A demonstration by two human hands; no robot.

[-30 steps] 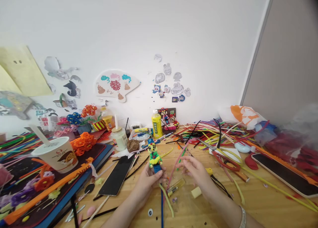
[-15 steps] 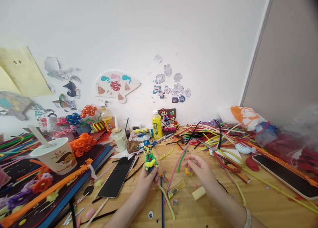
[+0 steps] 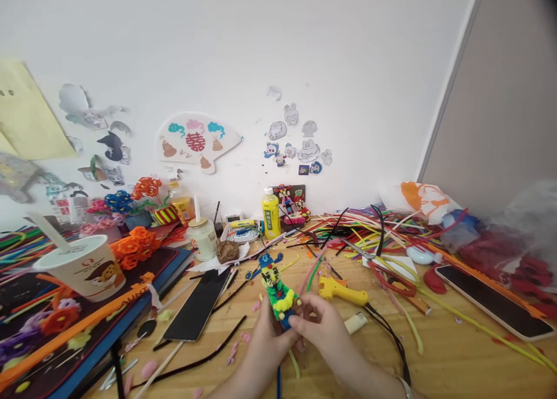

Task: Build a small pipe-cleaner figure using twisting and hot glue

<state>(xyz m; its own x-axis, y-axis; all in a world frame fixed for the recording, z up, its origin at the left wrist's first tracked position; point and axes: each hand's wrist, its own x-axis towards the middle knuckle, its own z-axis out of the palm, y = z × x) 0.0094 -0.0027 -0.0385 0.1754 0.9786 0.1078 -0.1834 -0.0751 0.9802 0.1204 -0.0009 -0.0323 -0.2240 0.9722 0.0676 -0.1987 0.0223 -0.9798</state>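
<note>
A small pipe-cleaner figure (image 3: pixel 275 286), with a blue hat, yellow face and green body, stands upright over the wooden table (image 3: pixel 456 358). My left hand (image 3: pixel 266 344) is closed round its blue base from below. Pressed against the same base from the right are the pinched fingers of my right hand (image 3: pixel 319 326). A yellow glue gun (image 3: pixel 342 290) with a black cord lies on the table just behind my right hand.
Loose pipe cleaners (image 3: pixel 369 228) are heaped at the back right. A paper cup (image 3: pixel 82 268) stands on a dark mat at left. A black phone (image 3: pixel 198 306), a yellow bottle (image 3: pixel 270 213), a tablet (image 3: pixel 491 300) and a small yellow block (image 3: pixel 355 322) lie around.
My right hand came in from the right and closed on the figure's base beside my left hand. The glue gun it had covered now shows. The view shifted slightly.
</note>
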